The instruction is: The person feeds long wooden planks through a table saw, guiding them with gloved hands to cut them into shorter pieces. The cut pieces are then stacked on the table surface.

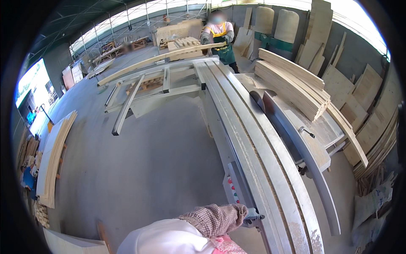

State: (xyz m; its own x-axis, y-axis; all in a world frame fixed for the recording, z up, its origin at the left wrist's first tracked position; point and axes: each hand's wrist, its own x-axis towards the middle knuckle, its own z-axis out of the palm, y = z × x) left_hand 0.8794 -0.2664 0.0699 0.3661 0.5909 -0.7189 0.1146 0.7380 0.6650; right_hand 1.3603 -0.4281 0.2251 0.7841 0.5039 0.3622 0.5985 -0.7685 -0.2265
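My left hand (252,214), in a grey-blue glove with a checked sleeve above it, is closed at the near left edge of a long metal sliding table (258,156). The fingers seem curled on that edge, by a small dark knob; the exact grip is partly hidden. My right hand is not in view. The table belongs to a panel saw, whose dark round blade (257,100) stands beside it. Beyond the far end, a co-worker (218,38) in a yellow and green apron has gloved hands at a long wooden strip (160,59), which lies across the outrigger frame (127,106).
A stack of curved wooden strips (292,86) lies right of the blade, beside a metal fence (292,131). Boards (355,110) lean along the right wall. Pale panels (55,158) are piled at left. A control panel (232,186) with coloured buttons sits below the table's left edge.
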